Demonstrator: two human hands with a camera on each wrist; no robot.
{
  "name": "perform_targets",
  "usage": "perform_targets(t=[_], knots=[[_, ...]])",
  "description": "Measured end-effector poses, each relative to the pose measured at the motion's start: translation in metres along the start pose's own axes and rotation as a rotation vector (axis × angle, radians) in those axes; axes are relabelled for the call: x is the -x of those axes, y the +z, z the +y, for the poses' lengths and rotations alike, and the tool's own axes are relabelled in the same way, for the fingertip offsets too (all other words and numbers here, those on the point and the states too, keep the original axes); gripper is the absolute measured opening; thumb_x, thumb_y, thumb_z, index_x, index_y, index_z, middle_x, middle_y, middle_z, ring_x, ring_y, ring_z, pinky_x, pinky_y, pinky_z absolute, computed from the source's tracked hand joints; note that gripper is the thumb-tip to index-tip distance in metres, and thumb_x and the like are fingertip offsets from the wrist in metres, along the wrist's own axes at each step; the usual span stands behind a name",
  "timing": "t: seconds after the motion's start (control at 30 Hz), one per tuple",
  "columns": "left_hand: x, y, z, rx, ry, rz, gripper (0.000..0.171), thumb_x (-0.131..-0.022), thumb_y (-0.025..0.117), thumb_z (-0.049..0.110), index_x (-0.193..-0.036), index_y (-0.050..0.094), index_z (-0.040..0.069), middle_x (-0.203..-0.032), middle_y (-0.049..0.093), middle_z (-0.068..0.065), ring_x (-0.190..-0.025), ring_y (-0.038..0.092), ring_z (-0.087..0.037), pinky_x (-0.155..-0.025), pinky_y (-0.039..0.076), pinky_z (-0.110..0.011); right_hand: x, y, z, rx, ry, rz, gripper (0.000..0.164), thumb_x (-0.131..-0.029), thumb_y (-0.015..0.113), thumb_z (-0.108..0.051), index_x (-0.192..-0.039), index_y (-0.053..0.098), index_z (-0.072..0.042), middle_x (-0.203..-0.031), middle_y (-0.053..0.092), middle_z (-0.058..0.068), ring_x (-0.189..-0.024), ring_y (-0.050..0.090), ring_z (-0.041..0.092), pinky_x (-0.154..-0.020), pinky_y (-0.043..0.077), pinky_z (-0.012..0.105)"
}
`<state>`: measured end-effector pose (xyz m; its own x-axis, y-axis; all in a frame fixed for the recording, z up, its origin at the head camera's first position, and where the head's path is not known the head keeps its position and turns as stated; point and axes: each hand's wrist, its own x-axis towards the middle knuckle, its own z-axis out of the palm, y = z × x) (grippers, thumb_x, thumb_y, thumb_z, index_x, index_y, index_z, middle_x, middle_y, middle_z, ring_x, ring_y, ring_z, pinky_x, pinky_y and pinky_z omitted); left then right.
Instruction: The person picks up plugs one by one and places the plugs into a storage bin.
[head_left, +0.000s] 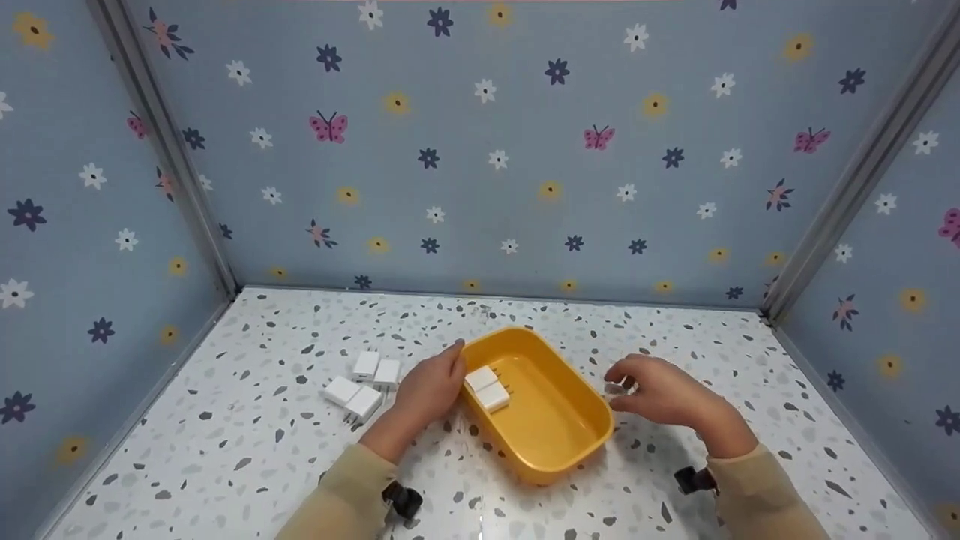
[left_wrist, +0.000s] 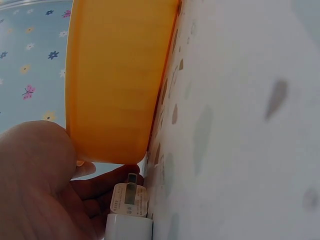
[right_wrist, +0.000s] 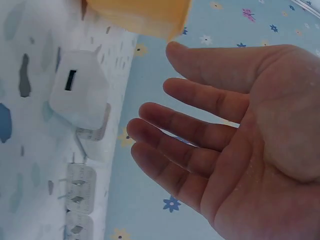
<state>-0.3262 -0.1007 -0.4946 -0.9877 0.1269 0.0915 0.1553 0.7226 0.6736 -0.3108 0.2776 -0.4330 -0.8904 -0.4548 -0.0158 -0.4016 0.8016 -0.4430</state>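
A yellow plastic box (head_left: pixel 551 420) stands on the table, with two white USB chargers (head_left: pixel 491 395) in its left side. My left hand (head_left: pixel 431 382) holds this box by its left rim, the thumb reaching over the edge and the fingers outside. Beside those fingers, another charger (left_wrist: pixel 131 196) lies with its prongs toward the box in the left wrist view. My right hand (head_left: pixel 664 390) hovers just right of the box, fingers slightly bent and spread. The right wrist view shows nothing in its palm, and several chargers (right_wrist: pixel 80 95) on the tabletop below.
Several more white chargers (head_left: pixel 364 401) lie grouped on the table left of my left hand. The speckled white tabletop (head_left: pixel 225 450) is bounded by a flowered blue back wall (head_left: pixel 480 172) and side walls with grey metal corner posts (head_left: pixel 161 142).
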Motion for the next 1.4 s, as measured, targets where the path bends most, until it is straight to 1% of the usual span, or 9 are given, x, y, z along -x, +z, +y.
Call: perform_targets(t=[0.13, 0.23, 0.37, 0.53, 0.7, 0.87, 1.07, 1.17, 1.4], knots=[[0.0, 0.0, 0.001, 0.003, 0.004, -0.004, 0.056, -0.121, 0.04, 0.037, -0.169, 0.049, 0.01, -0.168, 0.054, -0.009, -0.153, 0.054, -0.034, -0.127, 0.041, -0.054, 0.001, 0.005, 0.004, 0.005, 0.005, -0.014, 0.036, -0.093, 0.09, -0.02, -0.124, 0.08, -0.005, -0.116, 0.076, 0.007, -0.106, 0.07, 0.03, -0.094, 0.063, 0.052], [-0.001, 0.0, 0.0, -0.006, 0.02, -0.002, 0.056, -0.121, 0.041, 0.036, -0.168, 0.05, 0.009, -0.167, 0.055, -0.01, -0.151, 0.055, -0.035, -0.126, 0.043, -0.055, 0.002, 0.008, 0.005, 0.015, 0.012, -0.016, 0.037, -0.089, 0.092, -0.014, -0.123, 0.08, -0.004, -0.114, 0.075, 0.006, -0.106, 0.07, 0.029, -0.095, 0.062, 0.052], [-0.001, -0.001, -0.001, -0.013, 0.023, -0.001, 0.055, -0.12, 0.041, 0.034, -0.168, 0.049, 0.008, -0.166, 0.056, -0.011, -0.151, 0.055, -0.034, -0.126, 0.043, -0.055, 0.0, 0.011, 0.004, 0.054, 0.004, -0.022, 0.038, -0.087, 0.093, -0.009, -0.122, 0.079, -0.003, -0.112, 0.074, 0.004, -0.103, 0.068, 0.027, -0.096, 0.062, 0.053], [0.0, -0.004, -0.001, -0.014, 0.019, -0.002, 0.056, -0.12, 0.04, 0.035, -0.17, 0.048, 0.01, -0.168, 0.054, -0.01, -0.153, 0.054, -0.034, -0.127, 0.042, -0.054, -0.002, 0.015, 0.003, 0.108, -0.012, -0.028, 0.039, -0.086, 0.096, -0.014, -0.121, 0.081, -0.006, -0.11, 0.072, 0.001, -0.096, 0.064, 0.019, -0.092, 0.061, 0.049], [0.0, -0.005, 0.0, -0.01, 0.022, 0.004, 0.056, -0.12, 0.04, 0.035, -0.169, 0.048, 0.01, -0.168, 0.053, -0.009, -0.153, 0.053, -0.034, -0.128, 0.041, -0.054, -0.004, 0.019, 0.004, 0.14, -0.032, -0.014, 0.036, -0.084, 0.097, -0.014, -0.117, 0.082, -0.008, -0.107, 0.07, 0.0, -0.092, 0.061, 0.018, -0.088, 0.061, 0.048], [0.001, -0.006, 0.001, -0.01, 0.015, -0.001, 0.056, -0.12, 0.04, 0.035, -0.169, 0.049, 0.01, -0.169, 0.053, -0.009, -0.153, 0.053, -0.034, -0.128, 0.04, -0.054, -0.005, 0.022, 0.003, 0.157, 0.013, -0.012, 0.034, -0.085, 0.095, -0.012, -0.116, 0.083, -0.01, -0.107, 0.069, -0.001, -0.095, 0.064, 0.019, -0.096, 0.063, 0.049], [0.0, -0.004, 0.001, -0.01, 0.001, -0.01, 0.056, -0.12, 0.041, 0.036, -0.169, 0.048, 0.01, -0.169, 0.052, -0.008, -0.154, 0.052, -0.033, -0.128, 0.04, -0.053, -0.005, 0.024, 0.003, 0.172, 0.054, -0.027, 0.036, -0.086, 0.096, -0.013, -0.119, 0.082, -0.01, -0.108, 0.068, -0.001, -0.097, 0.065, 0.02, -0.098, 0.062, 0.05], [-0.001, -0.003, 0.001, -0.014, 0.005, -0.01, 0.056, -0.12, 0.041, 0.035, -0.169, 0.048, 0.009, -0.169, 0.053, -0.009, -0.153, 0.053, -0.033, -0.128, 0.042, -0.053, -0.004, 0.024, 0.002, 0.174, 0.061, -0.033, 0.036, -0.087, 0.095, -0.012, -0.12, 0.082, -0.009, -0.109, 0.068, 0.0, -0.098, 0.066, 0.02, -0.099, 0.062, 0.05], [-0.001, -0.001, -0.001, -0.012, 0.027, 0.003, 0.055, -0.12, 0.04, 0.033, -0.168, 0.05, 0.007, -0.165, 0.057, -0.013, -0.149, 0.057, -0.037, -0.126, 0.044, -0.056, -0.002, 0.024, 0.001, 0.173, 0.04, -0.038, 0.031, -0.09, 0.087, -0.004, -0.121, 0.082, -0.005, -0.109, 0.07, 0.002, -0.098, 0.068, 0.023, -0.099, 0.062, 0.052]])
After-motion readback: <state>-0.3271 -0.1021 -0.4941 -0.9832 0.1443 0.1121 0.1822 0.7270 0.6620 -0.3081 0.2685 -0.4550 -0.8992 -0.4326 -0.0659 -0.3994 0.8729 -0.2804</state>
